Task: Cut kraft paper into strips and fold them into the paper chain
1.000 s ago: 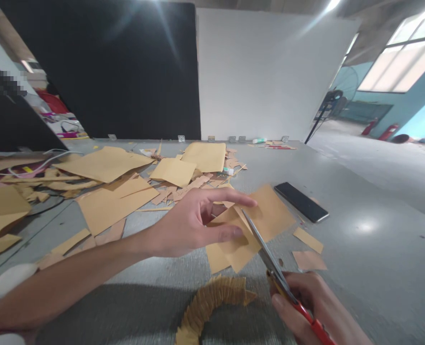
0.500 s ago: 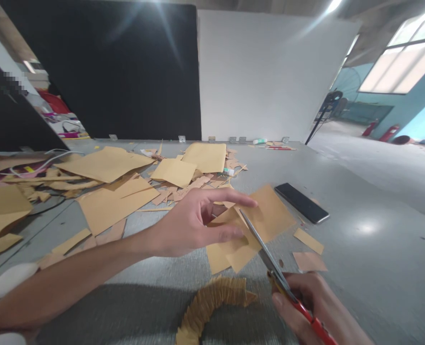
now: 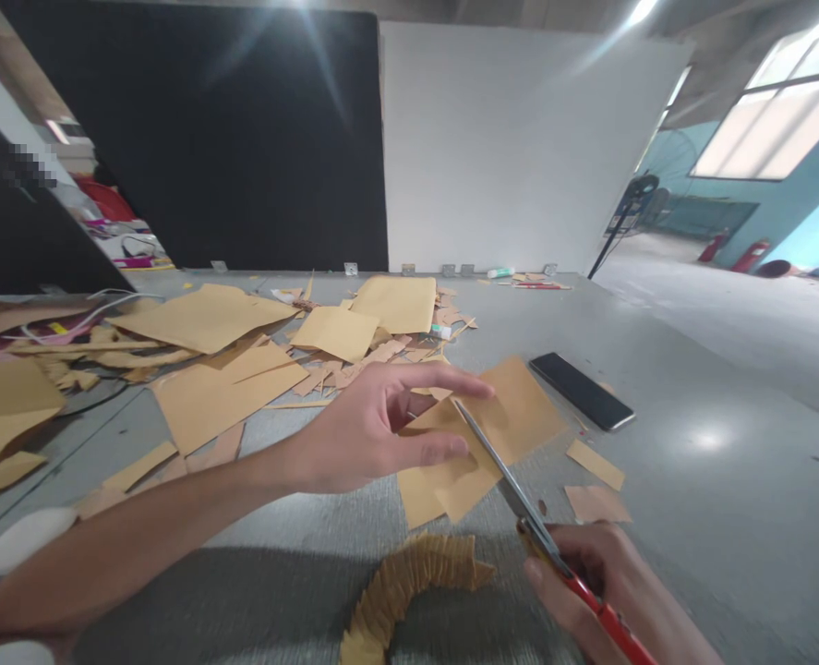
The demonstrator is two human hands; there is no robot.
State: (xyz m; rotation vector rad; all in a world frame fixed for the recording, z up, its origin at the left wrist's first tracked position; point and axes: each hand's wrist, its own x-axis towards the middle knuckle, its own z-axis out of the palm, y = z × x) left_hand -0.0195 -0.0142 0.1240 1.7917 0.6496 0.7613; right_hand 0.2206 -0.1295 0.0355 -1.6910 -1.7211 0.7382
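Observation:
My left hand [image 3: 374, 434] reaches in from the left and holds a piece of brown kraft paper [image 3: 523, 411], its index finger stretched along the top and its thumb below. Some of its fingers are hidden behind the hand and the paper. In my right hand [image 3: 609, 577], at lower right, are red-handled scissors [image 3: 508, 480]. Their blades lie across the paper and look closed or nearly so, with the tip near my left fingers. Below the paper a curved, pleated strip of brown paper [image 3: 402, 586] lies on the grey table.
Brown paper sheets [image 3: 205, 317] and scraps are heaped at the back left. A black phone [image 3: 582, 391] lies right of the paper, with two small paper pieces [image 3: 596, 464] nearby. A glue stick [image 3: 501, 272] is by the white panel [image 3: 520, 148].
The scissors have shifted slightly up and left over the paper, their tip a little closer to my left fingers. My left hand and the pleated strip have hardly moved.

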